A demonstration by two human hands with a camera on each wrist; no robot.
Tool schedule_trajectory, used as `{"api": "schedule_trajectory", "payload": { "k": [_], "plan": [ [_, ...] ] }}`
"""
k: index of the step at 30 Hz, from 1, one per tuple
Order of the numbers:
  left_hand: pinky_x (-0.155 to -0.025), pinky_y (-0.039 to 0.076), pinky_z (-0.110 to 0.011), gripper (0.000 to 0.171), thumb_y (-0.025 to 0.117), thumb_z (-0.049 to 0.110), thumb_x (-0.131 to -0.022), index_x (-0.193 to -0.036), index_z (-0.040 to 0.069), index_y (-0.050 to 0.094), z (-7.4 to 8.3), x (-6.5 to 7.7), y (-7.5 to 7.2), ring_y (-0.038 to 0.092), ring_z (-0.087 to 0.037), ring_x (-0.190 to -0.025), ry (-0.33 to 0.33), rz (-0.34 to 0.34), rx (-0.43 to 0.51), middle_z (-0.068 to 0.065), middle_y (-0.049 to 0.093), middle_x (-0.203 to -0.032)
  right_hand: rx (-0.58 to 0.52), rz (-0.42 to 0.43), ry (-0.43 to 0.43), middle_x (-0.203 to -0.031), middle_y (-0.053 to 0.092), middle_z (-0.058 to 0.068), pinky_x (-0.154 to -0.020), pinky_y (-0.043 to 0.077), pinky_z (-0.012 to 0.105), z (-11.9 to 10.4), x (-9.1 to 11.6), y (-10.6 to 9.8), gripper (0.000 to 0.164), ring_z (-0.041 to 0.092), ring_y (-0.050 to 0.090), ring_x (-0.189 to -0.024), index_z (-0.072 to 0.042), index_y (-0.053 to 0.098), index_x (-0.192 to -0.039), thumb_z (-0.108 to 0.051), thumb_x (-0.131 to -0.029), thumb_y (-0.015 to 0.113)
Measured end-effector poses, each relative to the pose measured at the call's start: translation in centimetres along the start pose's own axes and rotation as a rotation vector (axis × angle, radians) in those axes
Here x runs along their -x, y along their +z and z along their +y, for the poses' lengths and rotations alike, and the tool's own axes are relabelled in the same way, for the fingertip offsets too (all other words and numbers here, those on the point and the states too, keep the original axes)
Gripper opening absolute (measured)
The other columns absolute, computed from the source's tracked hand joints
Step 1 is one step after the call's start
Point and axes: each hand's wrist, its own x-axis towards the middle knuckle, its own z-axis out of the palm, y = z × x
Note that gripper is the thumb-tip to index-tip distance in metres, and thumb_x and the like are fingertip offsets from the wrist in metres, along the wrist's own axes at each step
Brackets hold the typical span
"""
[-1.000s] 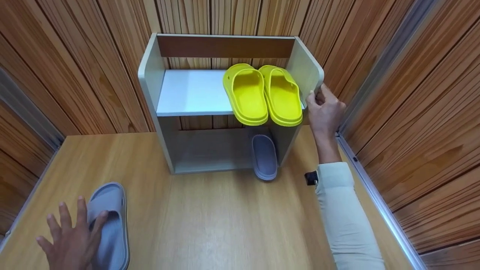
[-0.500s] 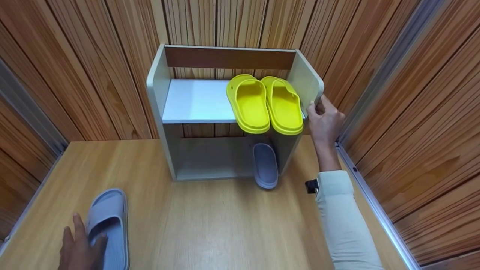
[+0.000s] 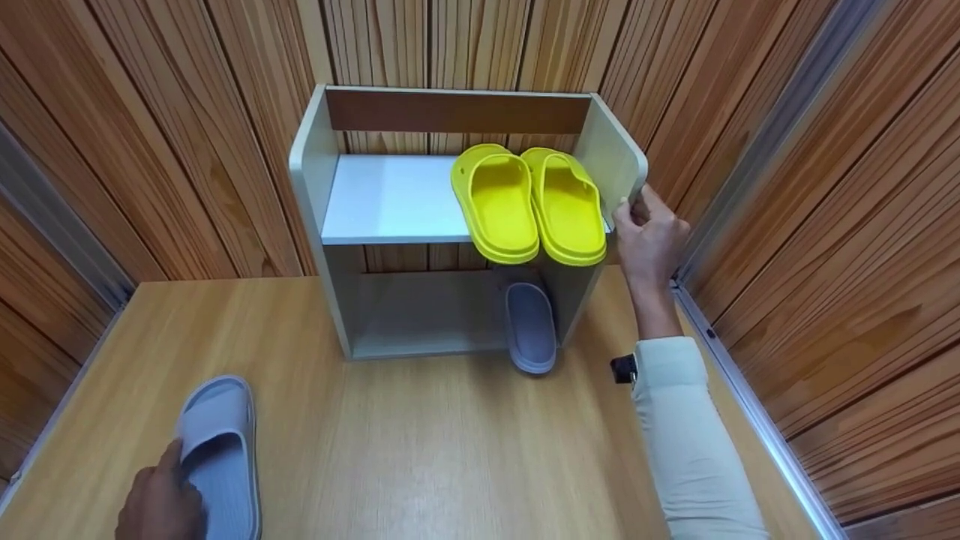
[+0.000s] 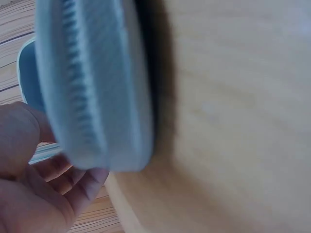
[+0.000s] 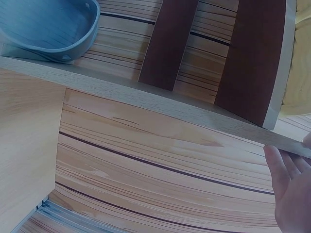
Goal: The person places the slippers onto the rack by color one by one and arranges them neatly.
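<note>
At the lower left of the head view, my left hand [image 3: 161, 499] grips the left side of a grey slide slipper [image 3: 225, 484]. In the left wrist view, thumb and fingers close about the edge of this slipper [image 4: 99, 92]; whether it touches the floor I cannot tell. My right hand [image 3: 651, 236] pinches the front edge of the right side panel of a pale two-tier shoe rack [image 3: 319, 187]. The right wrist view has the hand [image 5: 294, 194] on that panel [image 5: 146, 99], its fingers partly cut off.
A pair of yellow clogs [image 3: 501, 214] sits at the right of the white top shelf [image 3: 394, 199]. Another grey slipper [image 3: 531, 330] stands on the lower shelf, its heel jutting past the front. Wood-grain walls [image 3: 840, 225] enclose the wooden floor [image 3: 420, 442].
My left hand has come down from spread fingers over the slipper to a grip on its left side. The right hand keeps its place on the rack. The head view has shifted slightly.
</note>
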Motion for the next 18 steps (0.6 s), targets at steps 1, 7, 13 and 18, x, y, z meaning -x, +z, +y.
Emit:
{"api": "schedule_trajectory", "payload": {
  "k": [1,7,13,18],
  "plan": [
    [-0.093,0.045,-0.059,0.067,0.049,-0.005,-0.098,-0.159,-0.001,0.02,0.1,0.2,-0.1,0.054,-0.045,-0.111,0.001,0.024,0.005,-0.032,0.047,-0.129,-0.004,0.001,-0.001,-0.121,0.07,0.014,-0.086,0.058,0.043,0.0,0.0,0.0,0.029,0.028,0.069,-0.109,-0.003,0.071,-0.125,-0.01,-0.097,0.067],
    [-0.082,0.049,-0.055,0.056,0.052,-0.004,-0.094,-0.149,-0.007,0.04,-0.1,0.4,-1.0,0.061,-0.042,-0.102,-0.001,0.065,0.038,-0.033,0.056,-0.123,-0.001,0.009,-0.006,-0.115,0.072,0.015,-0.084,0.059,0.045,-0.1,-0.2,0.0,0.026,0.028,0.071,-0.104,-0.001,0.074,-0.119,-0.008,-0.095,0.066],
    [-0.087,0.045,-0.058,0.059,0.052,-0.001,-0.094,-0.151,-0.004,0.038,-0.9,0.3,-1.5,0.056,-0.041,-0.104,-0.027,0.001,0.084,-0.033,0.052,-0.133,0.012,0.014,-0.015,-0.112,0.073,0.016,-0.083,0.059,0.046,0.0,-0.2,-0.1,0.025,0.029,0.072,-0.1,0.001,0.074,-0.116,-0.007,-0.094,0.066],
    [-0.078,0.047,-0.049,0.063,0.053,0.002,-0.096,-0.155,0.0,0.032,-1.3,0.5,-1.7,0.057,-0.038,-0.099,-0.06,-0.037,0.15,-0.032,0.046,-0.139,0.009,0.006,-0.006,-0.115,0.072,0.016,-0.085,0.058,0.044,0.1,-0.2,0.0,0.026,0.029,0.071,-0.103,-0.001,0.074,-0.119,-0.007,-0.095,0.066]
  ]
}}
